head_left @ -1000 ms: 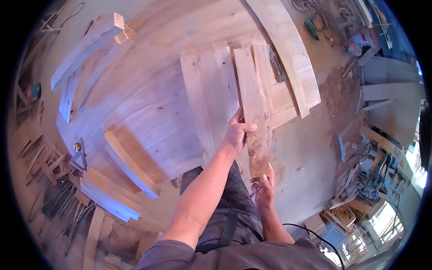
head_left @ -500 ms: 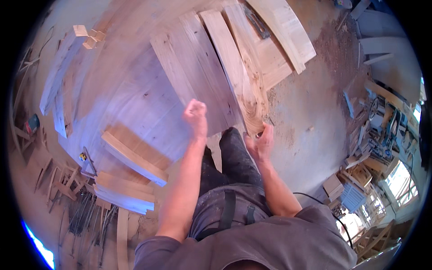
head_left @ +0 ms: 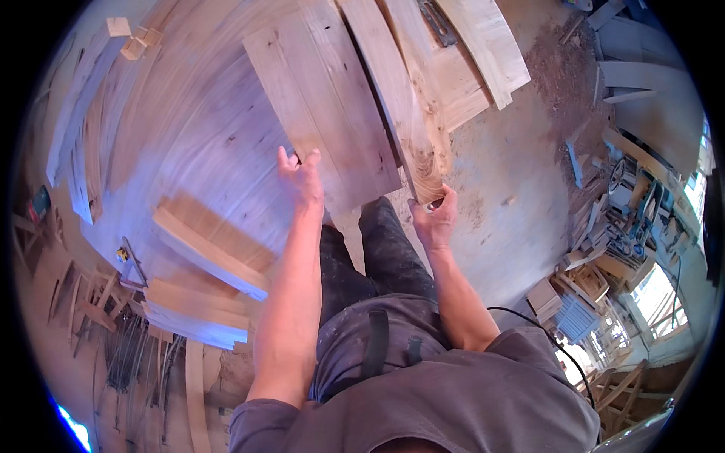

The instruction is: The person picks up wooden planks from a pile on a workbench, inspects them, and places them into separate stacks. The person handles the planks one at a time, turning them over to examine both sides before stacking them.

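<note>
I had my left grip [head_left: 303,181] spread wide near the broad, pale rectangular wooden panel [head_left: 325,98]; my right grip [head_left: 435,225] pinched the long, knotty tan board [head_left: 421,164] alongside, presumably steadying its near end.

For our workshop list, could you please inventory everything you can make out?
wide panel: one, pale brown, upper centre
narrow plank: one, pale brown, right of wide panel
slotted tool: one, dark, top edge
large wooden surface: one, brown, left
long beams: several, pale, upper left
loose beam: one, light brown, centre-left
stacked beams: several, light brown, lower left
cable: one, black, lower right
clutter: uncountable, mixed, right
trousers: one pair, dark, below centre
shirt: one, grey, bottom
left hand: one, bare, beside wide panel
right hand: one, bare, at narrow plank's near end
</note>
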{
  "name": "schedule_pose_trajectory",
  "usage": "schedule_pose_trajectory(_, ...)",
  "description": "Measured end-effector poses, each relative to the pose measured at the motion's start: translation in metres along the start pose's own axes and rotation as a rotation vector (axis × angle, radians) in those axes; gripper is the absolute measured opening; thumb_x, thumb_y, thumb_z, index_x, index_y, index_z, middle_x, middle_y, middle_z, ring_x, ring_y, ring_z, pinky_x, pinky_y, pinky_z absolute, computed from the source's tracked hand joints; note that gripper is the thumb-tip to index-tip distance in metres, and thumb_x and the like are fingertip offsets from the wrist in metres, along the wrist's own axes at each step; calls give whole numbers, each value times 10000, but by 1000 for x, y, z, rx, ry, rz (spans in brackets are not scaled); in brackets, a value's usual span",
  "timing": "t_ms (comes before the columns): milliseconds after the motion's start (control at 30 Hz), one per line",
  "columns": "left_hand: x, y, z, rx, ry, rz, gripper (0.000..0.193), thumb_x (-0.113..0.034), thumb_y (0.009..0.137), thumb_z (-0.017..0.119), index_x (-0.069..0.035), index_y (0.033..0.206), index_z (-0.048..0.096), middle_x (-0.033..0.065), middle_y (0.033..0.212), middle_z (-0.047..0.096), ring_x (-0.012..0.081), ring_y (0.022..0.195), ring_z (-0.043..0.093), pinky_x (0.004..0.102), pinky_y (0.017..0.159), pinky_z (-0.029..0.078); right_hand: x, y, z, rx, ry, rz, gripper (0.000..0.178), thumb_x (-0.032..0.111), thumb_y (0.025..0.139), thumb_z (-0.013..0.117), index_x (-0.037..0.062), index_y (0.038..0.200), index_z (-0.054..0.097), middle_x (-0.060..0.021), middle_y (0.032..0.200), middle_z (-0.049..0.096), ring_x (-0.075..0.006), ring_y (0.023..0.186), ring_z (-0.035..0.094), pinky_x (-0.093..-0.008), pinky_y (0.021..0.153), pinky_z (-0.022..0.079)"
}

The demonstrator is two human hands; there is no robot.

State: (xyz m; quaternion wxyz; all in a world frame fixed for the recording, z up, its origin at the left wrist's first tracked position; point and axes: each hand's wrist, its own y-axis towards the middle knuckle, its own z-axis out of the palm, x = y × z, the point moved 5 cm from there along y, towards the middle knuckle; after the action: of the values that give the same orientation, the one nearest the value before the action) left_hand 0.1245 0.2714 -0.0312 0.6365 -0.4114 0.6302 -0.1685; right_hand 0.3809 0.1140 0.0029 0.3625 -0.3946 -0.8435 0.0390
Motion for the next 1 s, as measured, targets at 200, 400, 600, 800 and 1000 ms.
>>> schedule_pose_trajectory(200,19,8,-11,197,71,93,981,-262,841,749,103,1580,217,285,1495,497,330,1380,503,407,1165,377,-7,6,1,36,-170,-312,654,160,822,814,14,1370,487,-120,1115,617,-278,1080,627,-414,949,523)
schedule_pose_trajectory(400,46,22,-14,235,100,14,1015,-189,885,745,107,1608,96,323,1547,438,315,1374,530,387,1126,436,32,2,-17,82,-469,-162,565,197,807,799,16,1281,553,-244,1148,668,-455,1088,644,-501,936,509)
schedule_pose_trajectory(600,3,49,-58,272,-119,-38,889,-172,899,734,111,1582,240,228,1355,653,217,1200,642,344,1059,484,3,45,-12,356,-778,108,549,308,835,762,34,1274,578,-245,1122,699,-475,1075,659,-544,945,501)
schedule_pose_trajectory(800,-175,127,-171,-205,25,466,838,-238,857,771,102,1518,385,240,1351,650,287,1222,648,396,1046,508,157,85,31,156,-431,-367,430,29,877,636,70,1304,617,-174,1021,683,-398,958,667,-473,849,542)
schedule_pose_trajectory(1000,-348,176,-245,-556,213,667,906,-219,813,809,64,1540,350,289,1587,375,360,1481,369,471,1198,344,233,132,177,-62,-487,-785,487,18,836,640,94,1314,588,-144,1045,586,-354,1036,568,-487,873,460)
